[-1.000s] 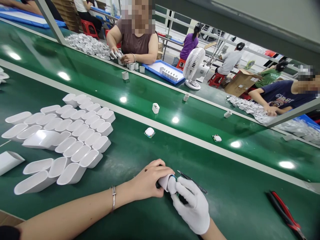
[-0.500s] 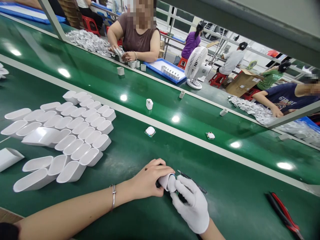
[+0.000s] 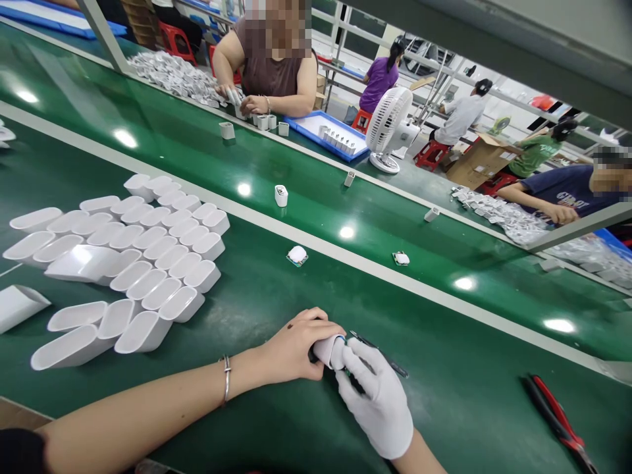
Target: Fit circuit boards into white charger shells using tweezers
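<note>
My bare left hand point(image 3: 300, 345) is closed round a white oval plastic casing point(image 3: 323, 351), its open end facing right. My right hand point(image 3: 379, 403), in a white glove, pinches a small circuit board with a white pad point(image 3: 338, 354) at the mouth of that casing. How deep the board sits inside is hidden by the gloved fingers. Just behind the glove lies a thin dark tool point(image 3: 395, 366), partly covered. Another circuit board with a white pad point(image 3: 297, 255) rests on the green table beyond my hands.
Many white open-ended casings point(image 3: 160, 247) stand grouped at left. Red-and-black pliers point(image 3: 555, 411) lie at right. A green conveyor belt point(image 3: 316, 217) carries a white casing point(image 3: 281, 195) and a circuit board point(image 3: 401, 258). Co-workers sit across it, near a white fan point(image 3: 392, 125).
The parts on the belt have shifted left. Both my hands hold nearly the same place, with the board still at the casing's mouth. A co-worker's hand at far right has moved slightly.
</note>
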A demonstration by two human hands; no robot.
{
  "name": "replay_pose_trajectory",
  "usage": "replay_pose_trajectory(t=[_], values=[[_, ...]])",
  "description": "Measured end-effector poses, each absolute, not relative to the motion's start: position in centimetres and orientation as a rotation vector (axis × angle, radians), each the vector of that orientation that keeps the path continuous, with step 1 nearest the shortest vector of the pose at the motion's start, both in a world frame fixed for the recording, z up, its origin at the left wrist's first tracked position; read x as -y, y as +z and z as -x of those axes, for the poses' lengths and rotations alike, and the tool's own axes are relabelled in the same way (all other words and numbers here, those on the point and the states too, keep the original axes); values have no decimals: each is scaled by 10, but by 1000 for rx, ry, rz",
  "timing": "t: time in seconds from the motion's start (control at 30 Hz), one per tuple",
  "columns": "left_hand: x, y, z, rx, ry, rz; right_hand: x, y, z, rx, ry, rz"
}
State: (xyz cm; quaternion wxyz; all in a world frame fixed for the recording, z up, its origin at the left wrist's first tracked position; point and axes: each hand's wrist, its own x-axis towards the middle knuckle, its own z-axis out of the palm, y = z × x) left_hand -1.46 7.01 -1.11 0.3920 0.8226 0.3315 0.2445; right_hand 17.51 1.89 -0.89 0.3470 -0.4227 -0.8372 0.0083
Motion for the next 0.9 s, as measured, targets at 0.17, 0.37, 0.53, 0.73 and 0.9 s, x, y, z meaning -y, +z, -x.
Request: replay_pose_trajectory(t=[0.17,0.37,0.53,0.73,0.9], values=[[-70,-9,15,-832,612,-2100,-19,-10,-172,2126,69,1074],[-70,-7,14,-830,613,-2081,-21,-8,-174,2177,180,1128],[-71,-7,15,-814,610,-2065,-21,8,-182,2095,568,1249],[-72,-10,16,-709,622,-2033,-19,-7,-177,1549,1045,1240],[-65,-8,17,-613,601,-1993,-23,-14,-171,1483,1528,1024]])
